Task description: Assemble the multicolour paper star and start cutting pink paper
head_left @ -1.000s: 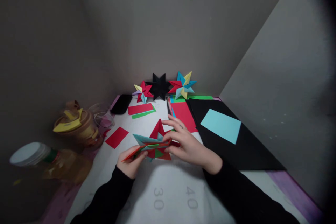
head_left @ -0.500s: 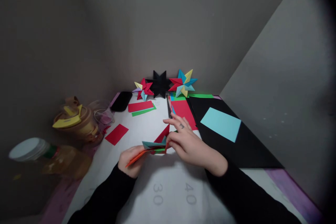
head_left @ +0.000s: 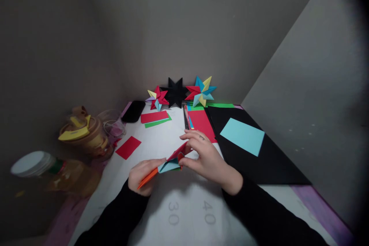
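Both my hands hold a partly assembled folded-paper star (head_left: pixel 170 162) of red, light blue and orange pieces, just above the white mat (head_left: pixel 184 207). My left hand (head_left: pixel 143 177) pinches its orange tip at the lower left. My right hand (head_left: pixel 205 158) grips its red upper edge with thumb and curled fingers. Three finished paper stars lean against the back wall: a red and yellow one (head_left: pixel 157 98), a black one (head_left: pixel 175 93) and a blue, red and yellow one (head_left: pixel 201 91).
Loose paper lies around: a red rectangle (head_left: pixel 128 147), red and green strips (head_left: pixel 155 118), a red sheet (head_left: pixel 201 122), a light blue sheet (head_left: pixel 242 137) on black card (head_left: pixel 268 161). A black phone (head_left: pixel 133 111), a brown jar (head_left: pixel 83 134) and a bottle (head_left: pixel 54 175) stand left.
The paper star has been closed up and tilted: it was spread flat with a red point up, now it is narrower between my hands. My right fingers have curled onto it.
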The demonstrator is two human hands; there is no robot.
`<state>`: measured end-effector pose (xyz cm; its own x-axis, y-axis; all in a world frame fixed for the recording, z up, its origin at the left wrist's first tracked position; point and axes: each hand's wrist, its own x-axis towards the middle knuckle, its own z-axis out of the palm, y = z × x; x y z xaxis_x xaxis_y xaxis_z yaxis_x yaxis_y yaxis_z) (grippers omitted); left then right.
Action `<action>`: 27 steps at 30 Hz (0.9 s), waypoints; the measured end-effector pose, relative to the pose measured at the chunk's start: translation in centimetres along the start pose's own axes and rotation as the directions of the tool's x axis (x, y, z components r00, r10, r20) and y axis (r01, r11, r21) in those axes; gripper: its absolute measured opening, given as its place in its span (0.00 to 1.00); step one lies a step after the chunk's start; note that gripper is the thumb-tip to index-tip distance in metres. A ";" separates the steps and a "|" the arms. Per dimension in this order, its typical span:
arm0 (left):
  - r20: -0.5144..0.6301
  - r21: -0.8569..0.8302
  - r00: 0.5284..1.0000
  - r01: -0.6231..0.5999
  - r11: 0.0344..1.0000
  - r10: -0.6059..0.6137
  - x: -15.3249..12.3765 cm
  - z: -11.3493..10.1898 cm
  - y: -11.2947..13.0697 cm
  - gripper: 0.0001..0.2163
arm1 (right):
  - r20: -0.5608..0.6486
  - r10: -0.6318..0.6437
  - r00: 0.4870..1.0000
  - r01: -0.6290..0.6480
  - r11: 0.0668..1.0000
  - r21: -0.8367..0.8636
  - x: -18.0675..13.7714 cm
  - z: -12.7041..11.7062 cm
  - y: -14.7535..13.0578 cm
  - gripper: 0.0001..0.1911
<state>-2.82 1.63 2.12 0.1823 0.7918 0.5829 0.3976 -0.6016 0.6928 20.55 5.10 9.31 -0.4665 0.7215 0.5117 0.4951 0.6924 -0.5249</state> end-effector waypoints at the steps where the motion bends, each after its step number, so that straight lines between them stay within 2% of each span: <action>1: -0.016 -0.032 0.999 0.034 0.999 -0.034 -0.1 0.2 0.2 0.11 | -0.055 -0.016 0.998 0.016 1.000 0.002 -0.1 0.3 0.0 0.12; 4: -0.056 -0.114 0.981 0.180 0.977 -0.187 0.1 0.7 1.0 0.09 | -0.209 -0.064 0.976 0.063 0.998 -0.011 -0.4 1.2 -0.1 0.13; 6: -0.084 -0.146 0.945 0.302 0.942 -0.316 0.5 0.9 1.5 0.06 | -0.267 -0.073 0.961 0.072 0.997 -0.013 -0.5 1.5 -0.2 0.11; 10: -0.114 -0.234 0.875 0.437 0.869 -0.471 1.1 1.1 2.0 0.06 | -0.224 -0.105 0.969 0.105 0.994 -0.012 -0.6 1.7 -0.2 0.04; 14: -0.154 -0.259 0.855 0.448 0.855 -0.495 1.1 1.2 2.2 0.07 | -0.146 -0.096 0.985 0.094 0.995 -0.021 -0.5 2.1 0.0 0.07; 19: -0.131 -0.285 0.857 0.450 0.847 -0.499 0.9 1.4 2.3 0.07 | -0.030 -0.059 0.998 0.058 0.998 -0.029 -0.4 2.2 0.0 0.10; 21: -0.134 -0.300 0.842 0.469 0.831 -0.523 0.9 1.4 2.1 0.07 | -0.045 -0.037 0.998 0.036 0.998 -0.043 -0.3 2.0 -0.1 0.07; 25: -0.150 -0.334 0.800 0.512 0.791 -0.581 0.7 1.6 1.5 0.08 | -0.157 0.037 0.987 -0.047 0.997 -0.061 -0.2 1.7 0.1 0.03; 27: -0.148 -0.323 0.797 0.521 0.790 -0.586 0.5 1.8 1.3 0.09 | -0.140 0.061 0.988 -0.068 0.997 -0.042 -0.2 1.7 0.2 0.04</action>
<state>-0.59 1.43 2.56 -0.2202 0.9678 0.1216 0.1191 -0.0971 0.9881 19.49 5.15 7.95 -0.3277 0.7542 0.5691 0.5557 0.6410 -0.5295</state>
